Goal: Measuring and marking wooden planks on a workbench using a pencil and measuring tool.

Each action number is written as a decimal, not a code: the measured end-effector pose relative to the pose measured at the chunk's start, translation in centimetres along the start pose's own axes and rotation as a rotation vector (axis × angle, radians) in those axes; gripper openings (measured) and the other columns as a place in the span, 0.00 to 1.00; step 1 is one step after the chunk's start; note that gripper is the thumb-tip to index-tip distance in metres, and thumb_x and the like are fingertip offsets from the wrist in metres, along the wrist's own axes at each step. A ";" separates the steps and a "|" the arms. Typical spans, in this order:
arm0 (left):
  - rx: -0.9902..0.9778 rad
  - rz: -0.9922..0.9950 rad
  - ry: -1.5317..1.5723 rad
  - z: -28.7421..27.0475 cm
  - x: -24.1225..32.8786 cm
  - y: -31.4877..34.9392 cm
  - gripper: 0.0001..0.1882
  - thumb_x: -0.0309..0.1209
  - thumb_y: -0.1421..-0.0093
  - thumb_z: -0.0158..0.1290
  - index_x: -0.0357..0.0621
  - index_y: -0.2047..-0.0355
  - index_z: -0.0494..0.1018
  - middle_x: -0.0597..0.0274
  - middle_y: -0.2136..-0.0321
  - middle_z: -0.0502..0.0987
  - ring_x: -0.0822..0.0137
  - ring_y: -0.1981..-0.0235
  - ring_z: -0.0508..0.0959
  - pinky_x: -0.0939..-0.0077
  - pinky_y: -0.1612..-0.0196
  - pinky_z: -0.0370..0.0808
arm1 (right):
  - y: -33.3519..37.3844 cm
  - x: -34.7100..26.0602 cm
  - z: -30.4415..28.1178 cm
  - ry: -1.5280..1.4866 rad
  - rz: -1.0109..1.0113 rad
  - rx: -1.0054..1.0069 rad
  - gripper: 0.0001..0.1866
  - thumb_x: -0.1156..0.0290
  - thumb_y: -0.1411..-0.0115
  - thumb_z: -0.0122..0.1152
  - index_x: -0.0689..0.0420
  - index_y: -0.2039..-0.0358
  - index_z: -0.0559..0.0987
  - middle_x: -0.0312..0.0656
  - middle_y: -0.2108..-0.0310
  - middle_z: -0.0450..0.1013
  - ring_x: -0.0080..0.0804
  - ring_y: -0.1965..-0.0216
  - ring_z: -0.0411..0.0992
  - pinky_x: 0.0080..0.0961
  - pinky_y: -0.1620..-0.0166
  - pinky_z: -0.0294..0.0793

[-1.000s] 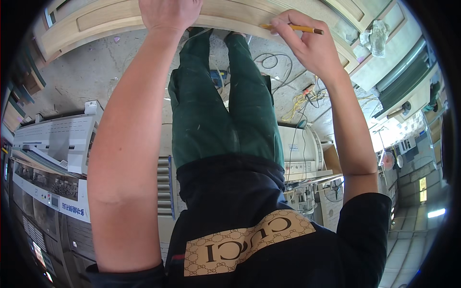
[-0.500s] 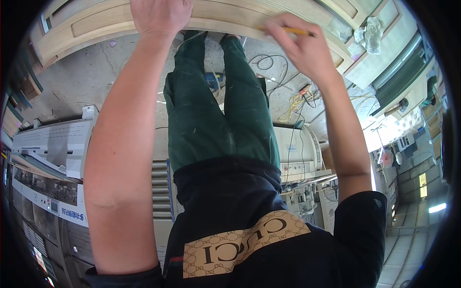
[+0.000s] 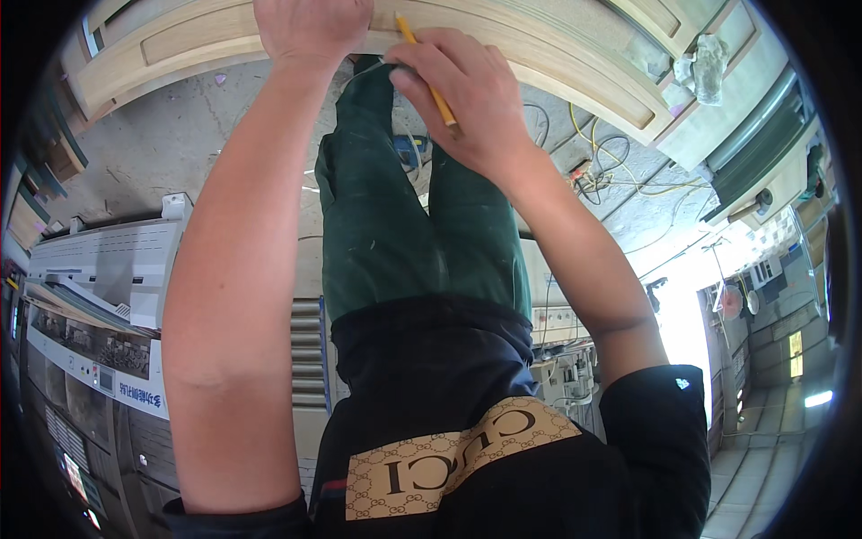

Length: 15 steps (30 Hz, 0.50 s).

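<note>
Pinched by the right hand (image 3: 474,101), the pencil (image 3: 438,99) has been brought nearer the left hand (image 3: 312,23), whose grip cannot be told; work on the wooden panel (image 3: 557,56) seems shifted there.

Dark shirt (image 3: 539,476), perhaps navy; green trousers (image 3: 377,220)

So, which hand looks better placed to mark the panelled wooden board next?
Probably the right hand: it grips the yellow pencil, one end over the panelled wooden board. The left hand is at the board, fingers partly out of frame, no pencil visible.
</note>
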<state>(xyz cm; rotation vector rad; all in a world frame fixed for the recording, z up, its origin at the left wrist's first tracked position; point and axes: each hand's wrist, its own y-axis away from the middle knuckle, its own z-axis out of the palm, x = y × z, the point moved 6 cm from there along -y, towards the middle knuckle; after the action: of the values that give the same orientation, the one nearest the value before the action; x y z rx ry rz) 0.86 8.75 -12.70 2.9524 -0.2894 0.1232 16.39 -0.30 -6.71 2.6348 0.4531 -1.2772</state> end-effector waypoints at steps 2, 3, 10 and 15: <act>0.022 0.016 0.010 0.0 0.1 0.0 0.14 0.36 0.28 0.47 0.44 0.62 0.80 0.55 0.60 0.83 0.49 0.51 0.79 0.48 0.38 0.67 | -0.2 0.1 1.0 0.043 0.005 0.039 0.09 0.68 0.35 0.68 0.50 0.54 0.83 0.38 0.58 0.77 0.43 0.61 0.76 0.39 0.59 0.72; 0.034 0.022 0.012 0.0 0.0 0.1 0.14 0.37 0.28 0.47 0.44 0.62 0.80 0.56 0.61 0.83 0.50 0.52 0.79 0.49 0.38 0.68 | -0.4 0.2 1.3 0.059 0.012 0.048 0.09 0.67 0.34 0.68 0.50 0.54 0.83 0.37 0.58 0.77 0.41 0.60 0.76 0.38 0.58 0.72; 0.169 0.080 0.036 -0.5 0.1 -0.3 0.16 0.39 0.27 0.47 0.46 0.65 0.80 0.59 0.64 0.84 0.51 0.56 0.80 0.52 0.41 0.69 | -1.2 -0.1 1.7 0.066 0.047 0.046 0.09 0.66 0.34 0.67 0.49 0.54 0.83 0.38 0.56 0.76 0.41 0.57 0.76 0.38 0.57 0.71; 0.303 0.090 0.109 -0.5 0.0 -0.2 0.16 0.40 0.28 0.48 0.47 0.64 0.82 0.61 0.62 0.83 0.56 0.51 0.79 0.51 0.35 0.66 | -0.4 -0.1 1.1 0.058 0.074 0.054 0.10 0.66 0.35 0.68 0.50 0.54 0.82 0.40 0.56 0.76 0.42 0.56 0.76 0.39 0.56 0.71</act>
<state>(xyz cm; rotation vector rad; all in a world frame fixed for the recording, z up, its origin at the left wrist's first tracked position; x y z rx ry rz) 0.84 9.03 -12.26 3.2153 -0.4220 0.3696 15.39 -0.30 -7.33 2.7123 0.3311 -1.2107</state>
